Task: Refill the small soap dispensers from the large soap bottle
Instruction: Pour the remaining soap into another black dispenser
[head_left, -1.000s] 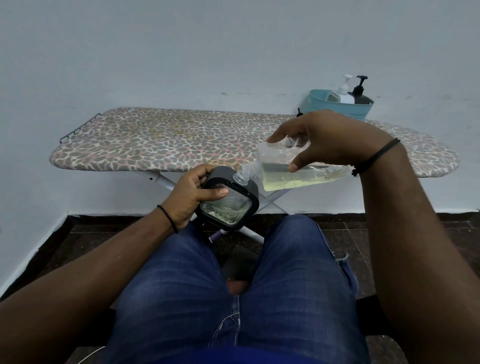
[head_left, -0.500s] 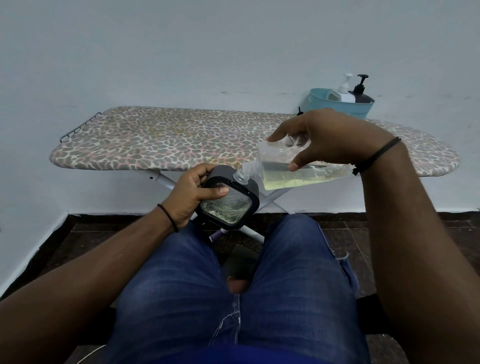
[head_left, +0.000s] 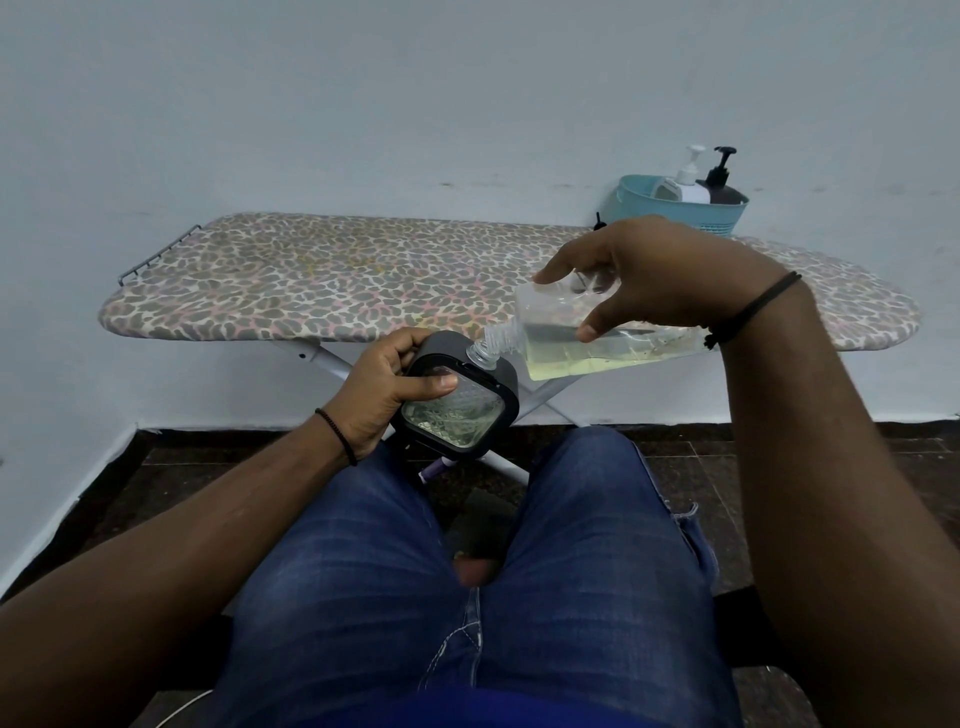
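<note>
The right hand (head_left: 660, 275) grips the clear, flat-sided large soap bottle (head_left: 597, 338) from above, thumb on its near face. The bottle lies nearly level, its threaded neck pointing left and slightly down into the top of the small dispenser (head_left: 457, 402); yellowish liquid pools along its lower side. The left hand (head_left: 384, 384) holds the dispenser, a rounded-square black frame with a textured clear window, tilted above the knees. Behind stands a leopard-print ironing board (head_left: 332, 280).

The large soap bottle (head_left: 597, 338) sits tipped a touch flatter than a second ago. Its neck has barely shifted at the small dispenser (head_left: 457, 402).
</note>
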